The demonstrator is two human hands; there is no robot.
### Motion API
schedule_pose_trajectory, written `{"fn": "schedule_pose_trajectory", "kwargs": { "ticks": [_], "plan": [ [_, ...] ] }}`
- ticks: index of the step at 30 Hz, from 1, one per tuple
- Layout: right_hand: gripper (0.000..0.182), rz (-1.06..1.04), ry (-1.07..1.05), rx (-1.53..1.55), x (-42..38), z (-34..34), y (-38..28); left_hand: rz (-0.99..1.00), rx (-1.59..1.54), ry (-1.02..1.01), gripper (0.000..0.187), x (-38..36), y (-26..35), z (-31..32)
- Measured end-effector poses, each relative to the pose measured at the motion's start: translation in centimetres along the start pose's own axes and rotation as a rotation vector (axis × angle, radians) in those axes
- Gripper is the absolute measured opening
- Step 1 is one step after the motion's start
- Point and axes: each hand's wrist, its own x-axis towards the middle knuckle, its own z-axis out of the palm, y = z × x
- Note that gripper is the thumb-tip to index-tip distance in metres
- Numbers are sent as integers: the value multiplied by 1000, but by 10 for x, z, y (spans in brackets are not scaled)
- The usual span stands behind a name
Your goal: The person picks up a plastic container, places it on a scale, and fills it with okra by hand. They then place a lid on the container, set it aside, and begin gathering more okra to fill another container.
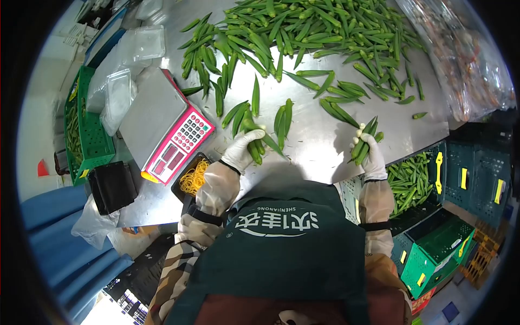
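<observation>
My left hand [242, 150], in a white glove, is closed around a few green okra pods [254, 142] over the steel table [314, 157]. My right hand [371, 154], gloved too, grips another small bunch of okra [364, 145] near the table's front right edge. Between my hands, closer to the left one, a few loose pods [283, 122] lie side by side. Beyond them spreads a large heap of okra [319, 24], with scattered pods [341, 92] along its near side.
On the left are a pink-edged scale [157, 119], a box of yellow rubber bands [193, 176], clear plastic trays [118, 95] and a green crate [97, 154]. Plastic packaging [460, 59] lies at the far right. A crate of okra [409, 184] stands below the table's right edge.
</observation>
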Motion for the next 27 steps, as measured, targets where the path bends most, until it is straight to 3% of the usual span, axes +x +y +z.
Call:
{"fn": "schedule_pose_trajectory", "kwargs": {
  "ticks": [2, 5, 6, 8, 9, 11, 13, 16, 18, 20, 23, 24, 27],
  "plan": [
    [29, -117, 72, -270, 11, -1, -11, -8, -17, 80, 22, 6, 8, 5],
    [26, -402, 165, -803, 44, -2, -12, 148, 343, 130, 21, 28, 10, 8],
    [26, -517, 208, -974, 60, -2, -5, 248, 508, 115, 18, 35, 9, 11],
    [33, -738, 285, -1250, 53, 27, -3, 494, 889, 259, 34, 56, -12, 12],
    [42, -614, 208, -1136, 58, 34, 2, 595, 1070, 298, 43, 68, -23, 8],
    [47, -644, 306, -1524, 64, 41, 16, 634, 1562, 417, 52, 53, -30, 37],
    [47, -635, 283, -1533, 66, 36, 19, 395, 1744, 386, 51, 56, -39, 40],
    [45, -549, 143, -1450, 46, 30, 4, 310, 1868, 370, 49, 44, -33, 42],
    [43, -443, 77, -1202, 59, -15, 11, 434, 1843, 326, 48, 47, -38, 18],
    [42, -47, -26, -648, 20, 8, -17, 508, 1705, 257, 51, 40, -31, 1],
    [44, 20, -108, 52, -8, 19, -29, 398, 892, 194, 56, 39, -27, -27],
    [48, 7, -104, 176, -11, 24, -32, 232, 737, 224, 54, 14, -3, 1],
    [41, -208, -83, -346, 9, 33, -32, 173, 655, 238, 35, 22, 15, -6]
  ]
}}
